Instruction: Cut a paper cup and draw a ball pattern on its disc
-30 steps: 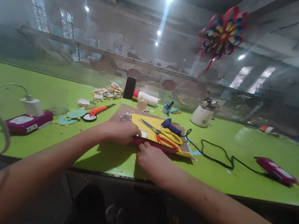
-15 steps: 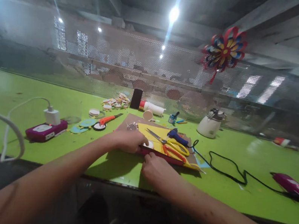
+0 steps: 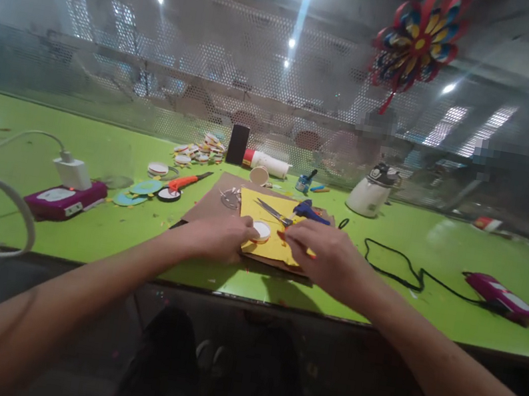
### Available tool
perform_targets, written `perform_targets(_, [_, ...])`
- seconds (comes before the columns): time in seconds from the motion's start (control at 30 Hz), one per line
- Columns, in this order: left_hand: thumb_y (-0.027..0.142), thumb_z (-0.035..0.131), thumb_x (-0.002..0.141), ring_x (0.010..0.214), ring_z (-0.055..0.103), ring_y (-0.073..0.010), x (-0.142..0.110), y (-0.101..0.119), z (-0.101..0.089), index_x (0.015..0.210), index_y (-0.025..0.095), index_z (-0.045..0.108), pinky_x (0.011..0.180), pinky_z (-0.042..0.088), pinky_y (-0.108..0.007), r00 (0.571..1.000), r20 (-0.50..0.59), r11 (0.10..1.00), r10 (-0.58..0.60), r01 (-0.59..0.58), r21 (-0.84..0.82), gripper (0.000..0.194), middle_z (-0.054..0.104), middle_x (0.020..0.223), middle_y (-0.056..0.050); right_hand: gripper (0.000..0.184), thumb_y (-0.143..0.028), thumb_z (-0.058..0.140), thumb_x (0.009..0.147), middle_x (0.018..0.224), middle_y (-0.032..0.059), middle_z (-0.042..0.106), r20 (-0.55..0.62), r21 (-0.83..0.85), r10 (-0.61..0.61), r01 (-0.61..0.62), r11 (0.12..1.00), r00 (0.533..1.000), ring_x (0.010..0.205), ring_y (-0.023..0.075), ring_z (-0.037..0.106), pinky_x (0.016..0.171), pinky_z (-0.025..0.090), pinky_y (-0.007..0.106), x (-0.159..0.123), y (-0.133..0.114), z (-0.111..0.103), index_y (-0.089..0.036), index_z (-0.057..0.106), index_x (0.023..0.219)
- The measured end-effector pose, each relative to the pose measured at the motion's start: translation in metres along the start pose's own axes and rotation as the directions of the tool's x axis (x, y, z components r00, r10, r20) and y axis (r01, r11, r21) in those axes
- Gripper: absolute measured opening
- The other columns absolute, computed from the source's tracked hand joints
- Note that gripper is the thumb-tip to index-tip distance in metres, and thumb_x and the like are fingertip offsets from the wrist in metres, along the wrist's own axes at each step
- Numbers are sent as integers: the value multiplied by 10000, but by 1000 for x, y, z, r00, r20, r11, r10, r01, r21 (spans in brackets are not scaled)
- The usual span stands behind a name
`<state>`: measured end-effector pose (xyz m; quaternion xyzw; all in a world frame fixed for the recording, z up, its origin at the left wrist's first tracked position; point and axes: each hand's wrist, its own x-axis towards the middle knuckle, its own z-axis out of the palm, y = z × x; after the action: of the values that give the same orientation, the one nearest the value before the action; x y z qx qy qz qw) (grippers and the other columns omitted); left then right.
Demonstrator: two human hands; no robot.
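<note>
A white round disc with a yellow edge lies on a yellow sheet. My left hand reaches in from the left, its fingertips closed at the disc's near-left rim. My right hand is over the handles of the scissors, with its fingers curled around them; bits of orange show by the fingers. The blades point to the far left across the sheet. Under the sheet is a brown board. Just beyond the right hand sits a dark blue tool, partly covered.
To the left are an orange-handled cutter, light-blue paper discs and a purple power bank with a white plug. Behind stand a pile of small discs, a paper cup and a white kettle. A black cord runs right.
The board's raised front edge has come down flat. My right hand has moved from that edge up onto the scissors' handles. My left hand stays by the disc; the view has tilted down.
</note>
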<state>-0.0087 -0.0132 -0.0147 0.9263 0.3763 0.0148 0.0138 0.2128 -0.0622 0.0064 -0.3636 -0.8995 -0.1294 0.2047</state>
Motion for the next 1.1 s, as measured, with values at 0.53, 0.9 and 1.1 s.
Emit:
perform_targets(0.53, [463, 709, 762, 930, 648, -230, 37, -43, -13, 1435, 176, 441, 752, 481, -295, 985, 52, 898, -162, 169, -407, 780, 646, 1231, -137, 190, -36, 526, 910, 859, 138, 660, 199, -152, -53, 85, 985, 979, 768, 193, 556, 629, 356, 295, 40, 45, 51, -72, 710, 885])
perform_targets(0.9, [357, 677, 808, 937, 620, -229, 43, -36, 28, 1457, 157, 355, 802, 480, -338, 990, -100, 774, -100, 14, -633, 752, 662, 1077, -79, 144, -125, 552, 932, 840, 89, 650, 120, -80, -160, 170, 982, 980, 739, 194, 558, 598, 377, 299, 32, 49, 70, -115, 690, 891])
perform_targets(1.1, [430, 669, 831, 979, 612, -233, 38, -36, 28, 1474, 216, 333, 830, 470, -340, 991, -35, 772, -127, 77, -631, 756, 648, 1129, -59, 175, -125, 529, 930, 949, 110, 692, 82, 113, -31, 22, 993, 996, 858, 194, 629, 701, 455, 288, 26, 57, 56, -145, 701, 950])
